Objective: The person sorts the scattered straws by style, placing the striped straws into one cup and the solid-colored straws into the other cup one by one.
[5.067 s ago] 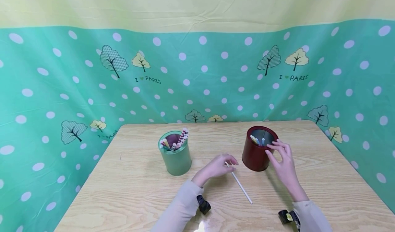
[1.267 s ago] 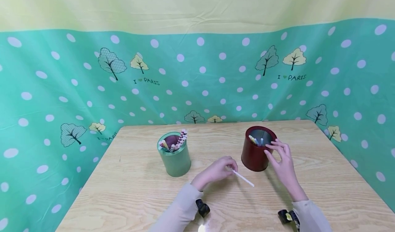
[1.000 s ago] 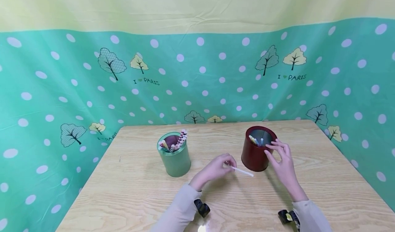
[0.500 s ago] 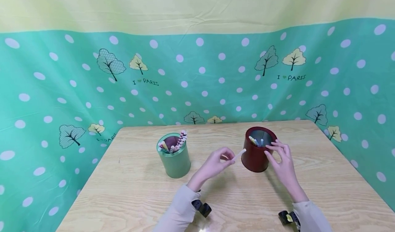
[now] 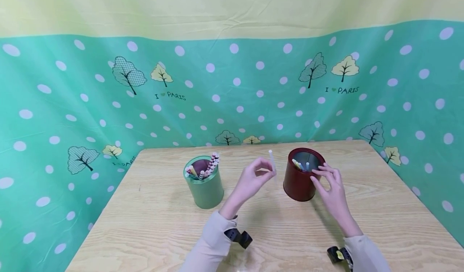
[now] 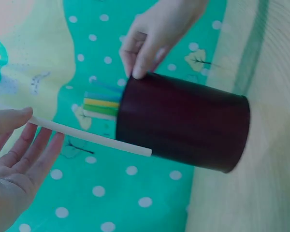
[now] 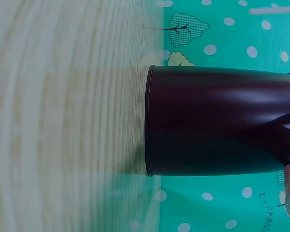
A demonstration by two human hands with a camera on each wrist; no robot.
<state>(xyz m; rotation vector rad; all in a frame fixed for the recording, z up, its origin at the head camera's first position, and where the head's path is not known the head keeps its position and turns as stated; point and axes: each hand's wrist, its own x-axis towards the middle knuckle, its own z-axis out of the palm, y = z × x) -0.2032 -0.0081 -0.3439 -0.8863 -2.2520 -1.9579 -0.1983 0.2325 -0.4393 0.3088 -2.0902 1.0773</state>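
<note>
My left hand (image 5: 255, 177) pinches a plain white straw (image 5: 272, 161) between thumb and fingers. The straw stands nearly upright above the table, just left of a dark red can (image 5: 299, 185); the left wrist view shows its free end passing in front of the can's wall. At the can's near right rim, my right hand (image 5: 333, 189) grips the edge with thumb and fingertips. Inside that upright can are several straws (image 6: 101, 106), blue, yellow, green and whitish. The right wrist view catches mostly the can's wall (image 7: 217, 121), with only a fingertip of the right hand at the edge.
A green can (image 5: 208, 191) stands to the left on the wooden table (image 5: 159, 223). It holds several straws (image 5: 214, 163), many of them striped. A green dotted curtain (image 5: 217, 83) hangs behind and beside the table.
The left hand took the white straw up off the table. Over the last second it has risen and turned the straw from sloping to nearly upright. My right hand stays on the red can.
</note>
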